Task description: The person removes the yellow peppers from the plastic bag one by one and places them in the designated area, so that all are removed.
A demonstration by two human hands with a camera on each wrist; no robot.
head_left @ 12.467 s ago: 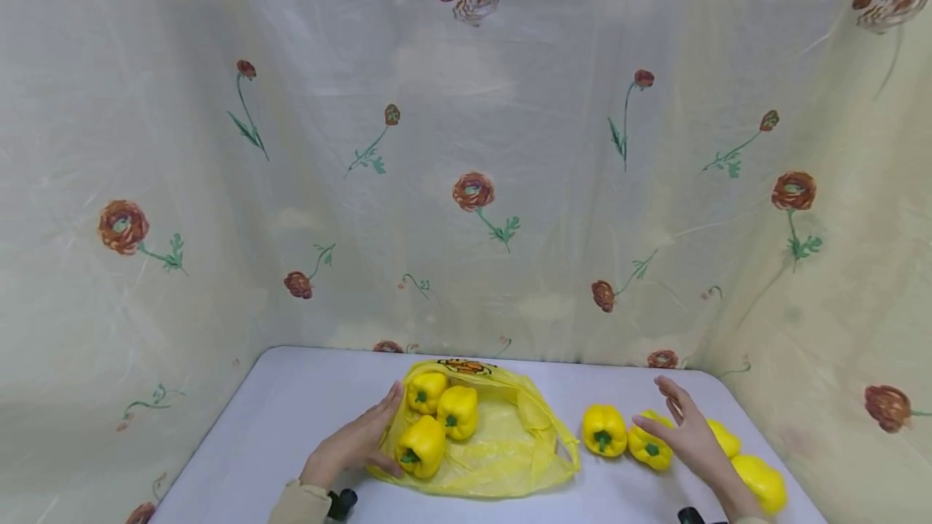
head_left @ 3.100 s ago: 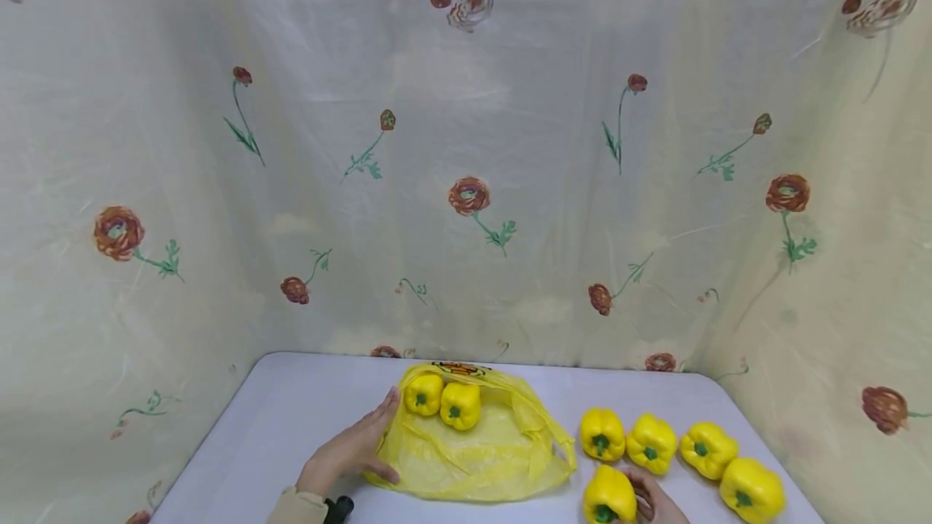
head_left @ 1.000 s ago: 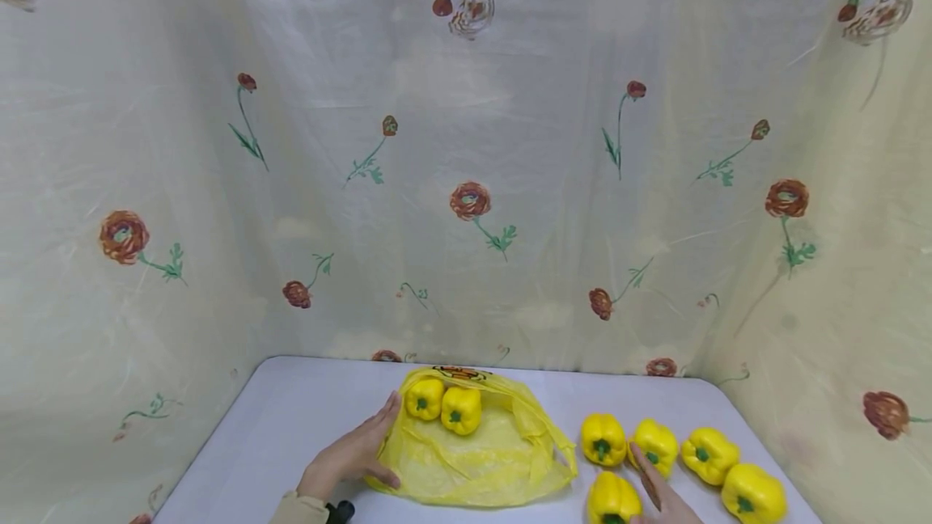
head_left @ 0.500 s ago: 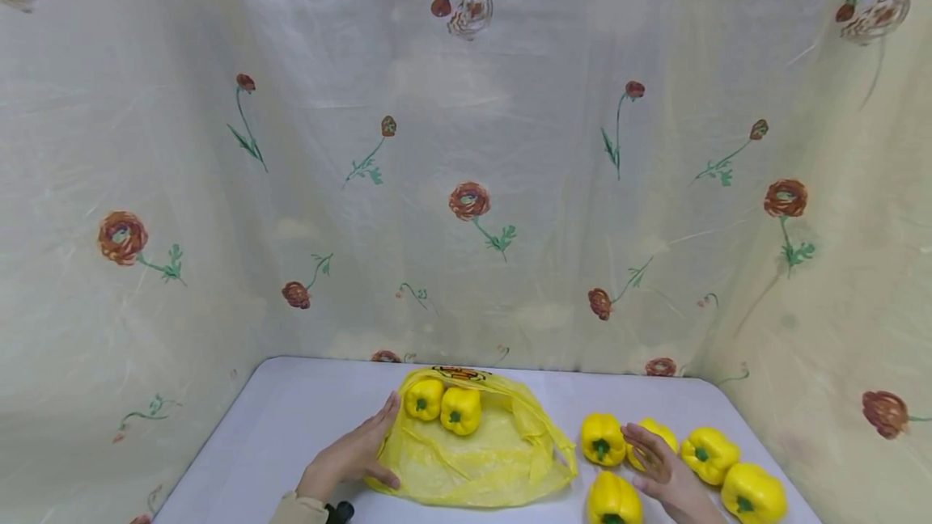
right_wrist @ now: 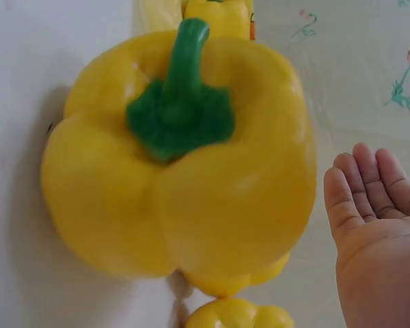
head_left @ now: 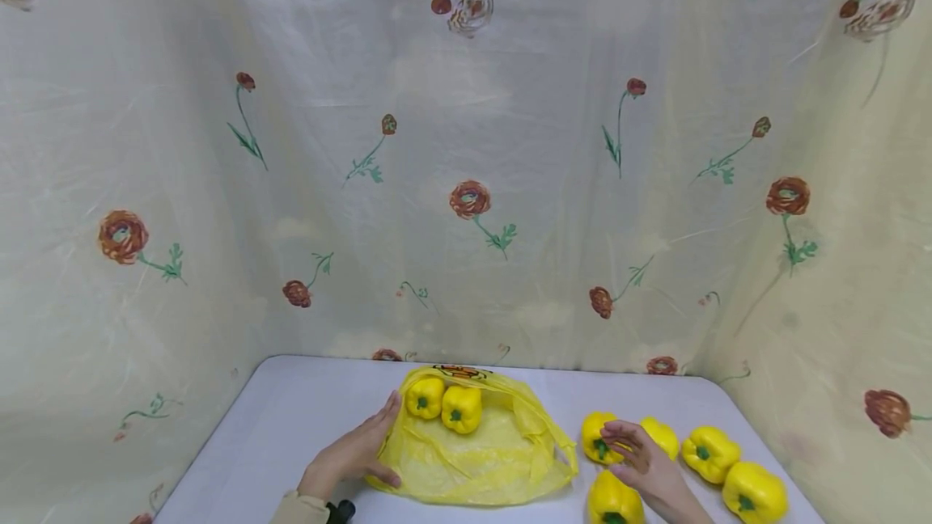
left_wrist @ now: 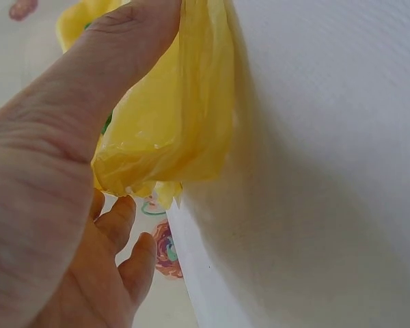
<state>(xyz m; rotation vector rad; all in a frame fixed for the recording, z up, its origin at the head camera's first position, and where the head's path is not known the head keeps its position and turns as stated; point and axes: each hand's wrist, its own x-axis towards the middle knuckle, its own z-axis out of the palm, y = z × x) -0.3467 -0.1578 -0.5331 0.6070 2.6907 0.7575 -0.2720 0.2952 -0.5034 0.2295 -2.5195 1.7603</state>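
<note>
A thin yellow plastic bag (head_left: 480,467) lies on the white table with its mouth toward me. Two yellow bell peppers (head_left: 462,411) sit side by side in its back left. At the bag's left edge rests my left hand (head_left: 353,451), fingers extended along the side; the left wrist view shows its thumb (left_wrist: 116,61) against the yellow plastic. My right hand (head_left: 644,463) hovers with loosely bent fingers, holding nothing, overlapping a bell pepper (head_left: 595,427) right of the bag. Below that hand stands another bell pepper (head_left: 615,500), its green stem toward me.
Farther right are more yellow bell peppers: one (head_left: 661,437) partly behind my right hand, one (head_left: 709,455) beside it, and one (head_left: 755,492) near the table's right edge. A flower-patterned curtain (head_left: 546,289) encloses the table (head_left: 291,403) at the back and sides.
A third bell pepper left the bag and now stands on the table at the right. My right hand released it, rose, then shifted left over the back pepper. The left hand stayed put.
</note>
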